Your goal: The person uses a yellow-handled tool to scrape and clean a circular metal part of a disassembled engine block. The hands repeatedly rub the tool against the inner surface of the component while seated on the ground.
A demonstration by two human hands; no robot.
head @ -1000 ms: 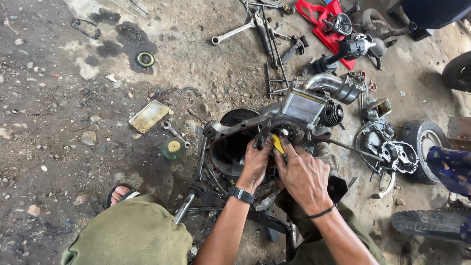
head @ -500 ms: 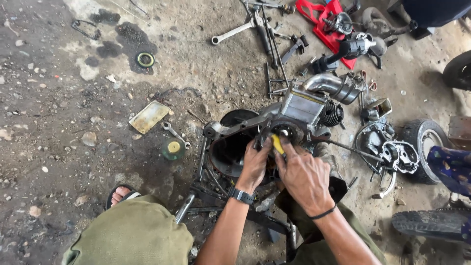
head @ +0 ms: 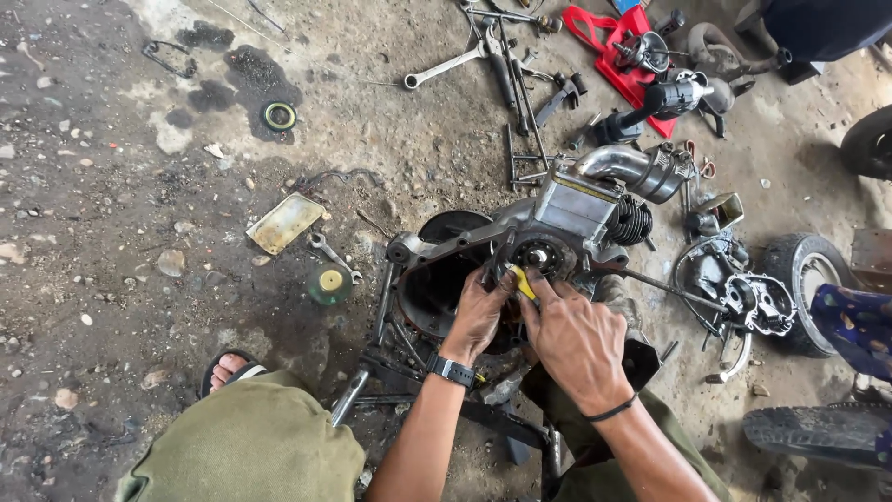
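The person wears olive green trousers and a dark sandal. The left wrist has a black watch. The right wrist has a thin black band. Both arms are bare.

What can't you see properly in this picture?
- Yellow tool: mostly hidden between the left hand and right hand, head view; its kind is unclear.
- Engine: its near side is covered by both hands.
- Tyre: cut off by the right edge.
- Small parts by the red tray: too small to tell.

L hand, R hand side-by-side, curled.
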